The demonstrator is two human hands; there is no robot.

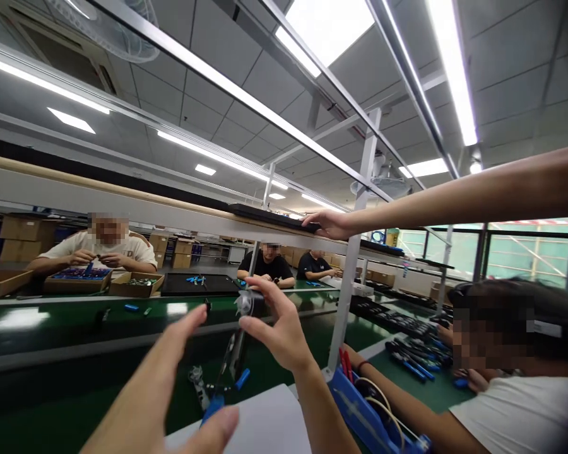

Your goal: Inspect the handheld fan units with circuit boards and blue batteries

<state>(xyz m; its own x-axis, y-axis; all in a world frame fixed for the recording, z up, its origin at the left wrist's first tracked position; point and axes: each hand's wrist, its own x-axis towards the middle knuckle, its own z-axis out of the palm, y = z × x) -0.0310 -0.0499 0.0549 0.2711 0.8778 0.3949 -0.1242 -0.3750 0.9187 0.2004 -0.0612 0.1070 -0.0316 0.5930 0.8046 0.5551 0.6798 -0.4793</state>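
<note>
My right hand (284,328) is raised in the middle of the view, its thumb and fingers closed around a small dark cylinder with a translucent finned wheel (246,303). To the left, my left hand (170,378) is held up with its fingers stretched and the thumb well apart. A small black piece (207,306) shows at its fingertip; whether it touches the finger I cannot tell. Below, between the hands, lie a grey and clear part (198,386) and a blue piece (242,378) on the green table, beside a white sheet (269,422).
A co-worker's arm (454,195) reaches from the right to a black tray on the overhead shelf (194,221). A metal post (355,265) and blue bin (360,410) stand right, near a seated co-worker and several blue-black tools (414,359). Cardboard boxes (76,284) stand opposite.
</note>
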